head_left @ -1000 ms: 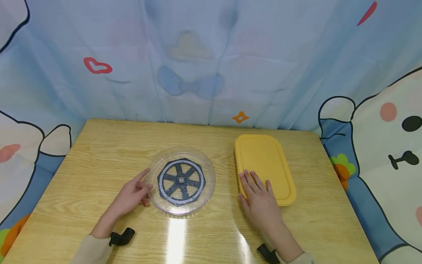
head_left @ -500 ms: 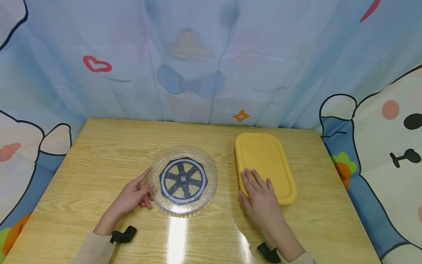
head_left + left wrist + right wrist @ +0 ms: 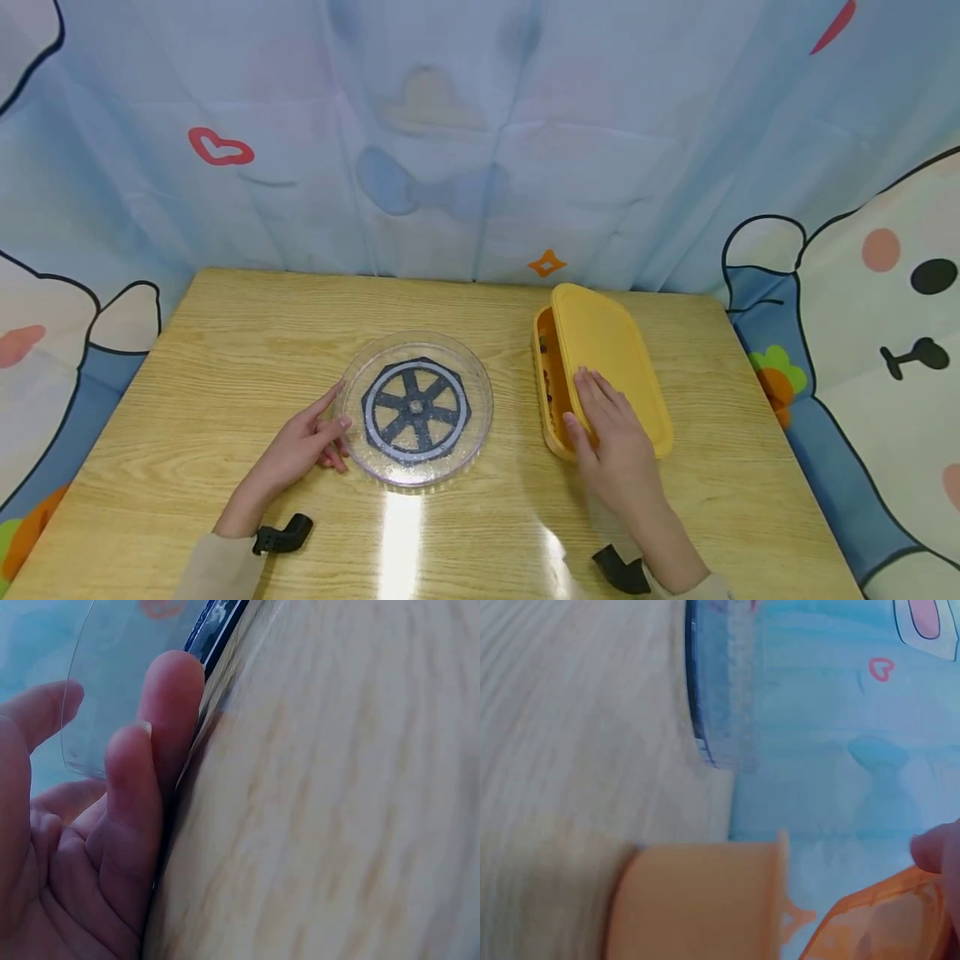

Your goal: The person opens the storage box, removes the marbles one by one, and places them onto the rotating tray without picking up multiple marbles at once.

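My right hand (image 3: 622, 454) holds the near left part of a yellow plastic lid (image 3: 618, 358), fingers on top, thumb at its edge. The lid tilts up along its left side over a yellow box (image 3: 551, 446), leaving a gap. Small dark things (image 3: 546, 383) show inside, too small to name. My left hand (image 3: 296, 450) touches the left rim of a clear round turntable tray (image 3: 480, 417), its index finger stretched along the rim. In the left wrist view the tray's clear wall (image 3: 97, 720) stands beside the thumb and fingers.
Both tray and box stand on a wooden table (image 3: 262, 333). A blue patterned curtain (image 3: 450, 167) hangs behind it and at both sides. Black wrist mounts (image 3: 283, 533) sit at both wrists, close to the tabletop.
The right hand has moved to the right and raised the lid's left side, so the box now shows a gap there. The left hand and tray have shifted very slightly right.
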A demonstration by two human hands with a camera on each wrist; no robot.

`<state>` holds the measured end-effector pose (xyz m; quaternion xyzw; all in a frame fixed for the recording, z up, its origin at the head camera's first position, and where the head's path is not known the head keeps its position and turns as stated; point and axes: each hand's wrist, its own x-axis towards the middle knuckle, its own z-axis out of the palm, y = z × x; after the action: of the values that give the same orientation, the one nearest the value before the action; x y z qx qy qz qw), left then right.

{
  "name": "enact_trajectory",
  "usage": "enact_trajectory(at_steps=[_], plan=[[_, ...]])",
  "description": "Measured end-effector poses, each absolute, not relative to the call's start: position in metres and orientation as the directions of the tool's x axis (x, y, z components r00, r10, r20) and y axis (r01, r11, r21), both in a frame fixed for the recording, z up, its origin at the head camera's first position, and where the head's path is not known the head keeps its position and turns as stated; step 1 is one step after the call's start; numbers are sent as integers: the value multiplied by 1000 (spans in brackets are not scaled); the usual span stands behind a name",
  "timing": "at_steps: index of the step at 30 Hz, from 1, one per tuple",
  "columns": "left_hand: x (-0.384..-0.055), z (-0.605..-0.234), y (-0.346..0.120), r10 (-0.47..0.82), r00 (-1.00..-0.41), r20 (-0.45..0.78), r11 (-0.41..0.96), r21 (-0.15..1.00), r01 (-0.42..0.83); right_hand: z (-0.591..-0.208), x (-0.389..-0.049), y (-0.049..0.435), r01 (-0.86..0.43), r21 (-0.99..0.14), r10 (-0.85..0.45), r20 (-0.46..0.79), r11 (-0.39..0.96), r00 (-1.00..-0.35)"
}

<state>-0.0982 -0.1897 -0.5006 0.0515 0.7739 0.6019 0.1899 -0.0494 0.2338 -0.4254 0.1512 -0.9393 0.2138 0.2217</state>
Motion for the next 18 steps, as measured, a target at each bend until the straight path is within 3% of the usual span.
enact_trajectory(at_steps=[6,11,18], plan=[[-97,-501,-189,304,-925,-228,269,952,-146,-413,-49,245,-436,-408,-84,646,802,-759],[-96,-500,-189,303,-923,-236,269,951,-155,-402,-47,257,-377,-474,96,714,796,-694],[-95,-495,-188,320,-922,-217,244,959,-141,-387,-44,284,-239,-710,424,618,663,-662]])
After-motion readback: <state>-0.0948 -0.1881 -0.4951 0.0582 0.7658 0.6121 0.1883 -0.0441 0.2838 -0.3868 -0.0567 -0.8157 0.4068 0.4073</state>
